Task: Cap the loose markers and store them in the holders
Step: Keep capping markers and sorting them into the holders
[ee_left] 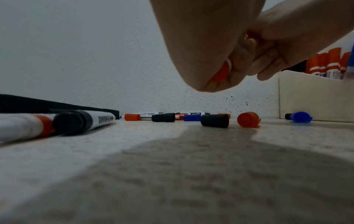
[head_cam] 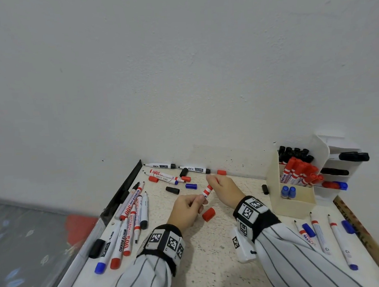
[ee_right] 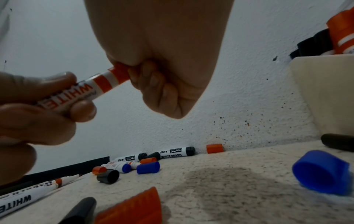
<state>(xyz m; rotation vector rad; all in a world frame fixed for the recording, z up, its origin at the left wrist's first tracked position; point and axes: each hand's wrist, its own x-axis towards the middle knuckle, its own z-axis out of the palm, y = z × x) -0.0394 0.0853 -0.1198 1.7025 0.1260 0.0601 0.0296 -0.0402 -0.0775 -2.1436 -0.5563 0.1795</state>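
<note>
fingers of left hand [head_cam: 187,208] and right hand [head_cam: 223,188] clamped on red marker [head_cam: 208,190].

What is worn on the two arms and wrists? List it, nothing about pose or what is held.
Both arms wear white sleeves with thin dark vertical pinstripes. Each wrist carries a black band set with white squares printed with black square-code markers: one on the left wrist, one on the right wrist. The hands are bare, no gloves or rings visible.

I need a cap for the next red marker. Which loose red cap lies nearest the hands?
The red cap just below the held marker, between both wrists; the other red caps lie back near the wall.
</note>
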